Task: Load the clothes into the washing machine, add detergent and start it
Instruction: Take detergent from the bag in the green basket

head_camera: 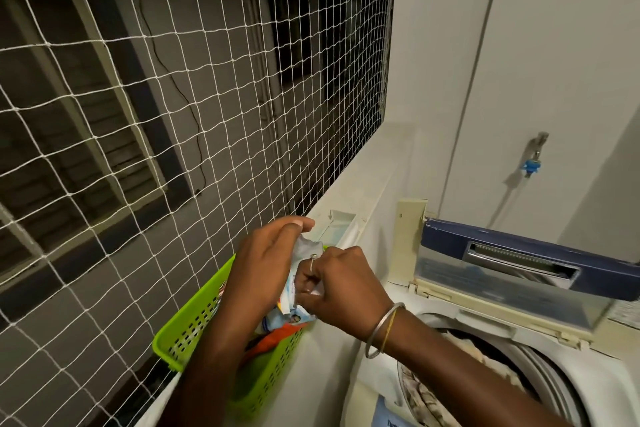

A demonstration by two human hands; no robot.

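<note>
A white detergent packet [300,282] with blue print is held upright between both hands over a green perforated basket [194,326]. My left hand [261,267] grips its upper left side, and my right hand [341,291] pinches its right edge. The top-loading washing machine [588,378] stands at the lower right with its dark blue lid [519,253] raised. Beige patterned clothes [433,399] lie inside the drum, partly hidden by my right forearm.
The basket sits on a white ledge [349,204] beside the machine and holds an orange item [277,334]. White safety netting [173,97] covers the opening on the left. A tap with a blue fitting [533,163] is on the wall behind the machine.
</note>
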